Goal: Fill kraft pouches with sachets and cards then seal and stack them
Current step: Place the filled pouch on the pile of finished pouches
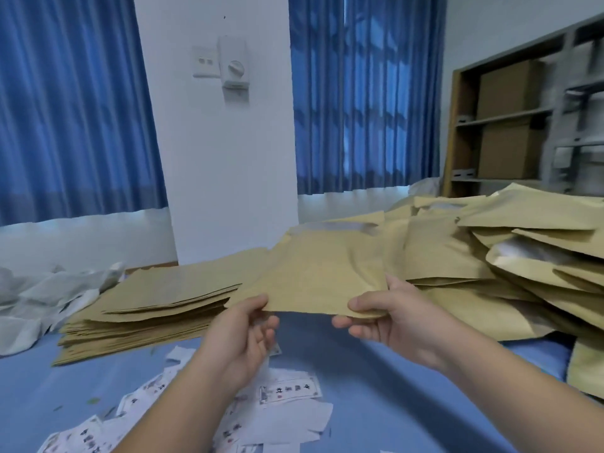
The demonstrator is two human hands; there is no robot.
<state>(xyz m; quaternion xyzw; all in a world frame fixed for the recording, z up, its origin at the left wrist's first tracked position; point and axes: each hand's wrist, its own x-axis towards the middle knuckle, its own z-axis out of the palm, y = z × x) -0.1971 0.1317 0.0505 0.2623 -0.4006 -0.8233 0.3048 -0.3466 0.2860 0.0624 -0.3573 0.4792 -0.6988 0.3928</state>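
While both hands, left (243,335) and right (389,317), pinch the flat tan kraft-paper pouch (322,273), their grip should press its near edge evenly.

We look from head height, forward and slightly down, close over the blue surface (376,387), toward the curtains (65,109).

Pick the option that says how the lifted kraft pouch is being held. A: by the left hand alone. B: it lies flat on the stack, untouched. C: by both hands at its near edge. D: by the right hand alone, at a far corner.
C: the left hand and the right hand each pinch the near edge of the kraft pouch, raised above the blue table.
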